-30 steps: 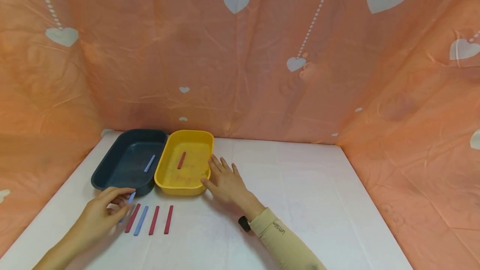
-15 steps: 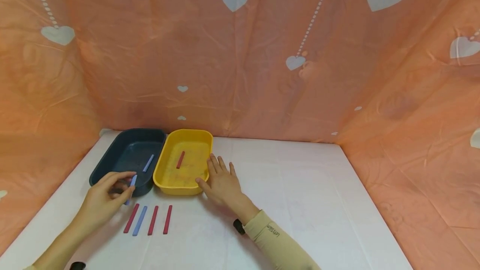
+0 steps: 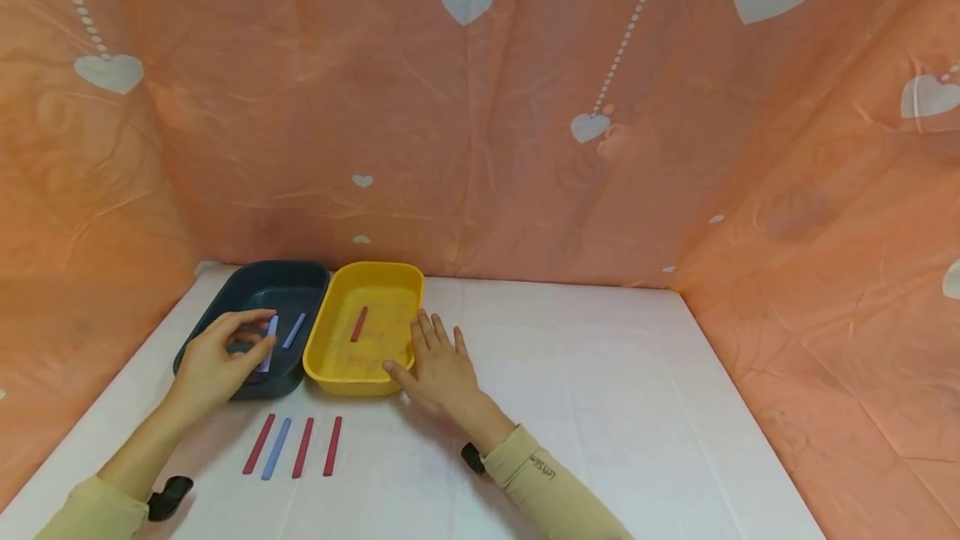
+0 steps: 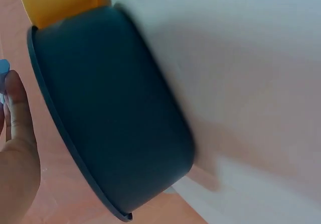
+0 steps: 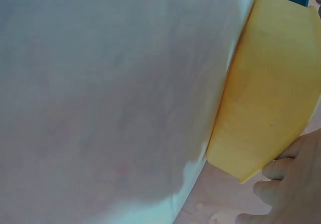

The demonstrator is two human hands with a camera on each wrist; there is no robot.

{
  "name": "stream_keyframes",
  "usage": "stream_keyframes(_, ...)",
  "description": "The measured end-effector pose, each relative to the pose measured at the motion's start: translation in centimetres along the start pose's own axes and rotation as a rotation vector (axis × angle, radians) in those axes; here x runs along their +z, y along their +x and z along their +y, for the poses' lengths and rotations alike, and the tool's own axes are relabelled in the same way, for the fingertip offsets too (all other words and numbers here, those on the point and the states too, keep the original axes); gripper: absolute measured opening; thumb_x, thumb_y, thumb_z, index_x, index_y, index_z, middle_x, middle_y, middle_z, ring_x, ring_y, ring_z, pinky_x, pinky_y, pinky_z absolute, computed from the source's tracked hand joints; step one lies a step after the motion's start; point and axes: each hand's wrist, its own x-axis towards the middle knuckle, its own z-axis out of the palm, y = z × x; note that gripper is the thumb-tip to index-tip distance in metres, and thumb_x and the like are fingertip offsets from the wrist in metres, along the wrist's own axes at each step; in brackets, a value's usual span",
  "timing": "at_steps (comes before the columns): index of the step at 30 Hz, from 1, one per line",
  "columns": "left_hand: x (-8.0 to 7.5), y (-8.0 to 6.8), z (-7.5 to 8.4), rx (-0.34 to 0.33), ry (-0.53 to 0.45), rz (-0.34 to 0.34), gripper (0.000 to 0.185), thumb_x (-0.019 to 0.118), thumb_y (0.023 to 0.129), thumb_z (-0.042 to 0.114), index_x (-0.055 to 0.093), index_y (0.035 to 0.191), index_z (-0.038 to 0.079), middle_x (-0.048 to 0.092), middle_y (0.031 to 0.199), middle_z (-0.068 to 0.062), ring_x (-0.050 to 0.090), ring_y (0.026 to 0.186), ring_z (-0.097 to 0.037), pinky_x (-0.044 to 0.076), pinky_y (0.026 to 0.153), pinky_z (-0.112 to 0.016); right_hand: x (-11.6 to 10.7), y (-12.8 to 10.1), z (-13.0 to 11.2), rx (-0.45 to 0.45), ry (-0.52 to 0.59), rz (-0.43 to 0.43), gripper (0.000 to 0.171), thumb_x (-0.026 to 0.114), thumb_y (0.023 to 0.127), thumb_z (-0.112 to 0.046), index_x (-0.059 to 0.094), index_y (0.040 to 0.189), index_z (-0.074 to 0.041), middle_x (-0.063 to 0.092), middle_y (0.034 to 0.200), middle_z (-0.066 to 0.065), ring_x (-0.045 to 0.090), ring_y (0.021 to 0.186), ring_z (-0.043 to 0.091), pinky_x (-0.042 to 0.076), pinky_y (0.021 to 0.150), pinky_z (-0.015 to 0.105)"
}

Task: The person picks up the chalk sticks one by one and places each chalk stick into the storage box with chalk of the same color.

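My left hand pinches a light blue stick over the dark blue tray, where another blue stick lies. In the left wrist view the same tray's outer wall fills the middle, with my thumb and a bit of the blue stick at the left edge. My right hand lies flat on the table, fingers straight, against the right side of the yellow tray; a red stick lies inside it. The right wrist view has the yellow tray and my fingers.
Several sticks lie in a row on the white table in front of the trays: red, blue, red, red. Orange heart-patterned cloth walls in the table at the back and both sides.
My left hand lifted the light blue stick from the left end of the row and carried it forward over the dark blue tray. My right hand has hardly moved.
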Motion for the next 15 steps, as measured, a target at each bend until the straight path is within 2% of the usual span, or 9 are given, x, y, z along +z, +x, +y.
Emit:
stream_keyframes(3,-0.1,0.9,-0.6,-0.065,0.0,-0.033,0.038,0.075,0.095,0.006,0.065,0.131,-0.001,0.065,0.112,-0.018,0.054,0.081,0.016,0.048,0.064,-0.008,0.0,-0.1,-0.1,0.001,-0.002,-0.005,0.085,0.034,0.105,-0.066,0.026,0.164,-0.006,0.019,0.173,0.009,0.018,0.159,0.027,0.017,0.126,0.055)
stream_keyframes(8,-0.4,2.4,-1.9,-0.209,0.005,-0.11,0.044,0.066,0.103,0.021,0.057,0.14,-0.001,0.064,0.119,-0.024,0.06,0.072,0.002,0.05,0.06,-0.015,-0.2,0.0,-0.2,0.005,0.016,-0.015,0.084,0.035,0.106,-0.064,0.024,0.165,-0.006,0.017,0.173,0.009,0.018,0.159,0.026,0.016,0.126,0.055)
stream_keyframes(12,-0.4,3.4,-3.2,-0.25,0.007,-0.132,0.046,0.064,0.105,0.022,0.055,0.141,-0.004,0.062,0.121,-0.027,0.061,0.071,0.0,0.051,0.062,-0.015,-0.3,0.0,-0.3,0.007,0.022,-0.022,0.084,0.035,0.106,-0.064,0.023,0.165,-0.006,0.016,0.173,0.009,0.017,0.159,0.026,0.016,0.126,0.055)
stream_keyframes(15,-0.2,4.0,-4.3,-0.243,-0.003,-0.138,0.044,0.065,0.104,0.017,0.055,0.139,-0.007,0.062,0.119,-0.03,0.062,0.069,0.003,0.052,0.061,-0.015,-0.4,-0.1,-0.3,0.009,0.025,-0.022,0.084,0.035,0.106,-0.064,0.024,0.165,-0.005,0.017,0.173,0.009,0.018,0.159,0.027,0.017,0.126,0.055)
